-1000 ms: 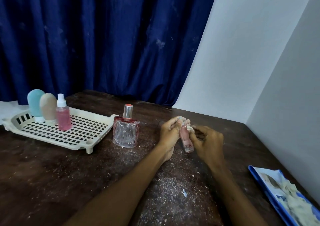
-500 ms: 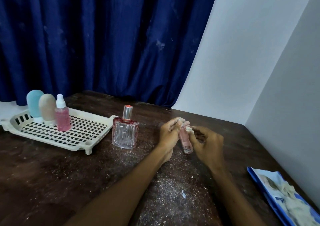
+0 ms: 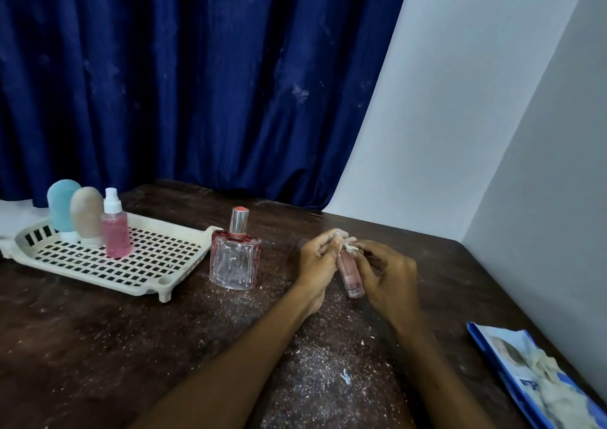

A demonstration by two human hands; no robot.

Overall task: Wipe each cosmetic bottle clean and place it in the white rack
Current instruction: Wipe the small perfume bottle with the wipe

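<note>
Already three bottles point(image 3: 86, 213) stand in the rack point(image 3: 147, 259), far left. The right hand point(image 3: 389, 276) grips a small pink bottle point(image 3: 350, 276) at centre, the left hand point(image 3: 317, 257) pinches a tissue point(image 3: 352, 248) on its cap. The perfume bottle point(image 3: 235, 257) waits just right of the rack.

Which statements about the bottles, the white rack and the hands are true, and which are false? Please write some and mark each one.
1. A blue bottle, a beige bottle and a pink spray bottle stand in the white rack. True.
2. The glass perfume bottle stands inside the rack. False: it stands on the table, just right of the rack.
3. The left hand and the right hand both hold the small pink bottle. True.
4. The pink spray bottle lies on its side. False: it stands upright.
</note>
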